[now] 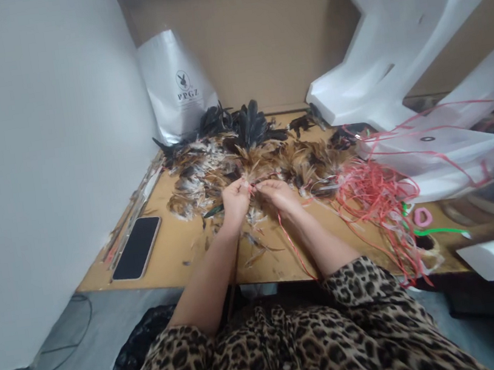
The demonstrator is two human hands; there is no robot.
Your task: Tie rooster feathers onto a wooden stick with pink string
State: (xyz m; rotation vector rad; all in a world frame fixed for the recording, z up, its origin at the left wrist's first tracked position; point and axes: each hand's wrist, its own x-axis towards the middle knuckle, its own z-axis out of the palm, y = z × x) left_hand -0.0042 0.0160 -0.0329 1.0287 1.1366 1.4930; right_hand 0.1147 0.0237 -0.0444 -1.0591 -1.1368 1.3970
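Note:
My left hand (235,202) is closed in a pinch at the base of a bunch of brown feathers (255,162) that fans away from me. Close beside it, my right hand (280,195) pinches a thin red string (287,237) at the same spot. That string trails down toward the table's front edge. Fingertips cover the point where string and feathers meet. Around both hands lie loose brown and white feathers (195,177), with long black feathers (252,124) behind them. More brown feathers (312,160) spread to the right.
A phone (137,249) lies on the table (170,263) at left. Behind the feathers stands a silver-white bag (176,91). Tangled red ribbon (374,191) hangs over the front edge at right, near a pink ring (422,217) and white foam pieces (435,149). A white panel (39,147) borders the left.

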